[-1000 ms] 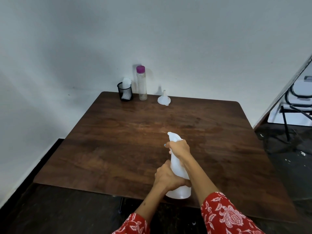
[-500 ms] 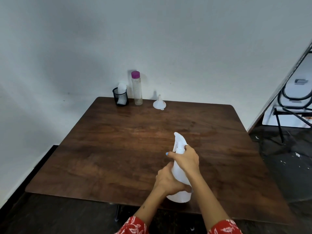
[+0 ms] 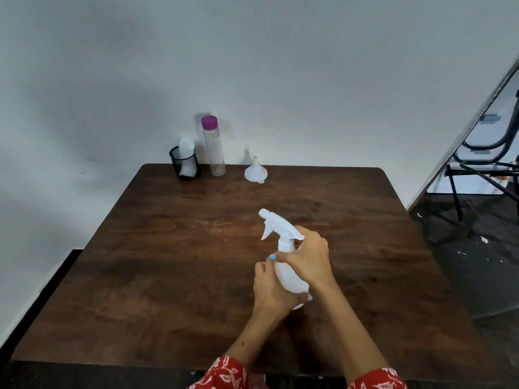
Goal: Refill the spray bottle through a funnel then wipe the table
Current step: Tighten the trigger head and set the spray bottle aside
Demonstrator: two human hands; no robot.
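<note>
Hands work the white spray bottle (image 3: 289, 273) at table (image 3: 168, 276) centre: left hand (image 3: 271, 290) wraps its body, right hand (image 3: 310, 255) has slid down, fingers curled round the collar, nozzle now exposed—probably unscrewing. Funnel (image 3: 255, 172) waits at 12 o'clock.

- plain white wall (image 3: 280, 66) behind, shadowed toward the left
- dark wooden table (image 3: 168, 262) pushed against that wall
- dark floor (image 3: 477, 262) to the right, flecked with white bits
- black metal-framed chair (image 3: 483, 164) at the right edge
- dark skirting strip (image 3: 60, 270) along the left wall
</note>
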